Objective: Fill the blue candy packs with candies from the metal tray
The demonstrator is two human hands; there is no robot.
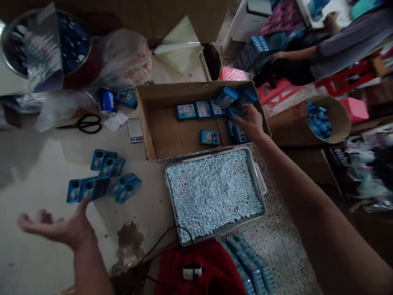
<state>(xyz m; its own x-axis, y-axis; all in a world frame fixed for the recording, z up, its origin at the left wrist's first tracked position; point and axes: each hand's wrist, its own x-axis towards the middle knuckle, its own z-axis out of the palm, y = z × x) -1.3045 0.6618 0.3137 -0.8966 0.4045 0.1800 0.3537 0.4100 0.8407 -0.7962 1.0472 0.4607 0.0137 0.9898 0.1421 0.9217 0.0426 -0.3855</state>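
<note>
My left hand (58, 229) is held palm up above the table, fingers spread, with nothing in it. Just beyond its thumb lies a loose group of small flat blue packs (112, 166), some overlapping. My right hand (251, 122) reaches into the right end of a long cardboard box (162, 143), its thumb and fingers around a blue pack (235, 111); part of the grip is hidden. Around it in the box are more blue packs, several by the back wall and one lying apart (209, 137). In front of the box sits a clear plastic tub (260, 180) of small pale-blue pellets (215, 188).
Black scissors (89, 123), a blue can (106, 101) and a small scale (135, 130) lie left of the box. A metal bowl (89, 53) stands behind. At right are a round carton (291, 123) of blue pieces and a seated person (337, 49). Wrapped packs (248, 262) lie below.
</note>
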